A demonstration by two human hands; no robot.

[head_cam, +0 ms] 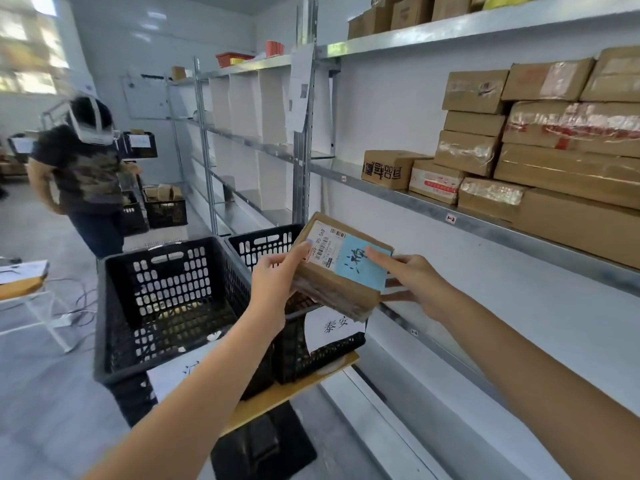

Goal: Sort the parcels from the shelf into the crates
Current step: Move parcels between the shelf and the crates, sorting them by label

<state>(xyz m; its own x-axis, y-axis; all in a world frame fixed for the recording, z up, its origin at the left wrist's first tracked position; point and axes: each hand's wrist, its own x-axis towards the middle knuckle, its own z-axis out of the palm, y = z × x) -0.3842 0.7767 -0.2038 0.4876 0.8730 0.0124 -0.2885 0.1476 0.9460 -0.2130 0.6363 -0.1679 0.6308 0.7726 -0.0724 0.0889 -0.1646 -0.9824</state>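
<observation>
I hold a flat brown cardboard parcel (337, 268) with a white shipping label and a blue sticker, tilted up toward me. My left hand (277, 275) grips its left edge and my right hand (414, 282) grips its right edge, thumb on the blue sticker. The parcel hovers above the right black crate (322, 348), which carries a white paper label. The left black crate (166, 299) stands beside it, with small items on its bottom. Several brown parcels (540, 140) are stacked on the metal shelf (485, 223) at my right.
Both crates rest on a wooden board (294, 389) over a black stand. Another person (83, 168) wearing a headset stands at the back left near more black crates (166, 209). A white table (24, 282) and floor cables lie to the left. More boxes (398, 12) fill the top shelf.
</observation>
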